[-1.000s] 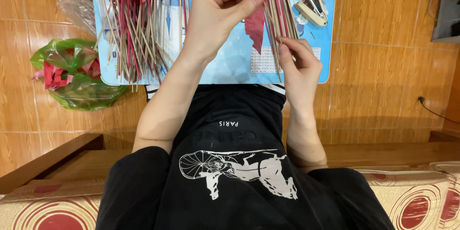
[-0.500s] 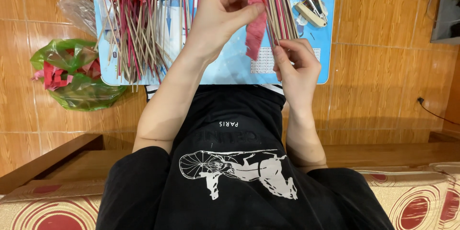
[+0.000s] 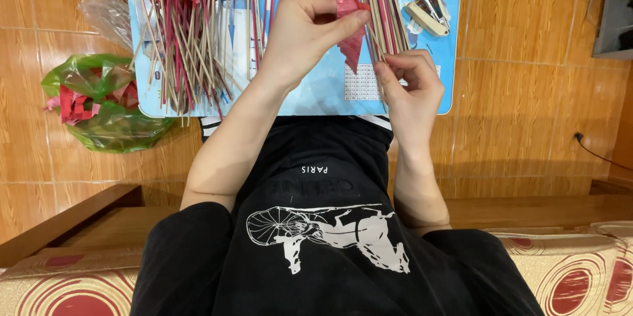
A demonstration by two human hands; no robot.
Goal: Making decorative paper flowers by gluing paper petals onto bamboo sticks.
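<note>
Since the earlier frames both hands have barely shifted: the left hand (image 3: 300,36) keeps its pinch near the top of the red paper piece (image 3: 349,32), and the right hand (image 3: 412,88) stays low on the thin stick (image 3: 376,59).

At the left grip, thumb and fingertips are closed on the paper, which hangs down from the pinch to a point between the two hands. At the right grip, thumb and forefinger are closed on the stick just beside the paper's lower tip; the other fingers curl loosely.

Just beyond both grips a bundle of bare sticks (image 3: 382,0) lies on a blue board (image 3: 448,52). Right of the right grip, on that board, sits a stapler (image 3: 427,16). Well to the left of the left grip, a heap of sticks with red paper flags (image 3: 184,19) is spread over the board's far side. Further left still, on the tiled floor (image 3: 527,112), lies a green plastic bag (image 3: 99,105) with red scraps inside, and a clear plastic bag (image 3: 105,16) just above it.
</note>
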